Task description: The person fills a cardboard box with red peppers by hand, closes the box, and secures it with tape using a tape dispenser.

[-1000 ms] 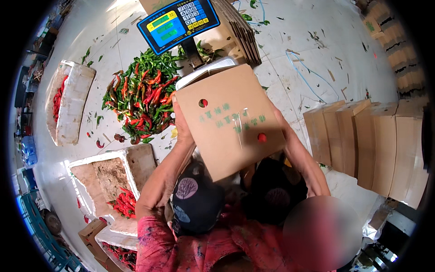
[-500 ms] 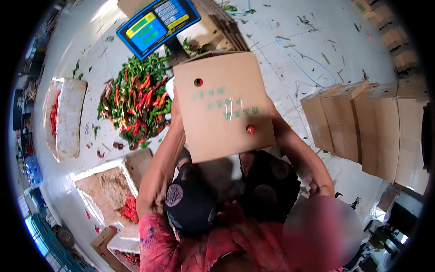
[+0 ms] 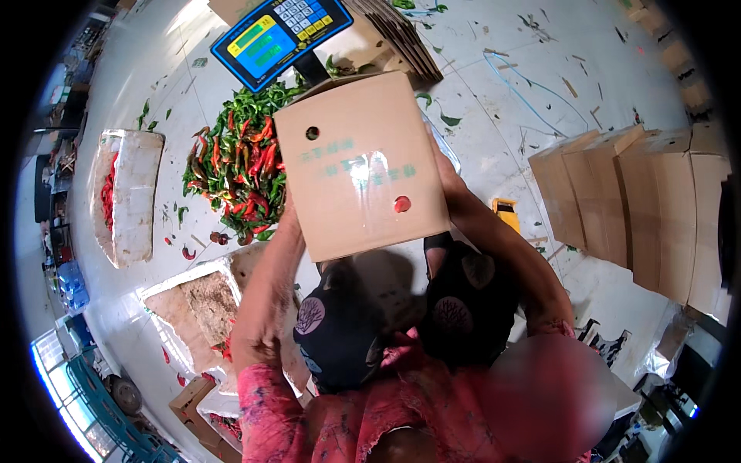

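Ahead of my knees (image 3: 340, 332), my left hand (image 3: 290, 202) grasps the cardboard box (image 3: 359, 166) by its left side, and my right hand (image 3: 446, 171) grasps it by the right. So the box is situated between both hands, which are partly hidden. To its left, a heap of peppers (image 3: 239, 166) lies on the floor (image 3: 494, 170); farther stands the blue scale display (image 3: 270, 46)

Smooth cardboard carton (image 3: 351, 220), glossy peppers (image 3: 245, 158), plastic-looking scale display (image 3: 279, 38), rough foam box (image 3: 208, 309), matt cloth shirt (image 3: 336, 417)

Fingers (image 3: 438, 154) hold a cardboard box (image 3: 359, 185) (peppers (image 3: 245, 154) heaped leftward).
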Demonstrator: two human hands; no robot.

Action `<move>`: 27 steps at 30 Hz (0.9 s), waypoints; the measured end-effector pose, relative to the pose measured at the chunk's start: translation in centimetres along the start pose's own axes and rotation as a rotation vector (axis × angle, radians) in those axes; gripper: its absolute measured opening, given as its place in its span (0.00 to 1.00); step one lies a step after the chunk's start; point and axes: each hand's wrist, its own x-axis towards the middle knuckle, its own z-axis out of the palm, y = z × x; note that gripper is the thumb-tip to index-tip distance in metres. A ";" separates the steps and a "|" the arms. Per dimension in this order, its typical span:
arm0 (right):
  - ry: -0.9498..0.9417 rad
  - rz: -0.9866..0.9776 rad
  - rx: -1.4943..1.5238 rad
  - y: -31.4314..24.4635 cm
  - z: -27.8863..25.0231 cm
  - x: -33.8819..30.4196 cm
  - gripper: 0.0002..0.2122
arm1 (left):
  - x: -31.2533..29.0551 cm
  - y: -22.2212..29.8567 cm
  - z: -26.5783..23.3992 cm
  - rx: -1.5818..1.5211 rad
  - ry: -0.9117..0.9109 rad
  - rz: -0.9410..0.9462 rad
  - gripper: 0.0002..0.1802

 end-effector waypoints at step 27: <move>0.253 0.132 -0.330 -13.6 2.6 -0.7 0.36 | -12.2 8.1 7.7 0.995 -0.637 0.962 0.14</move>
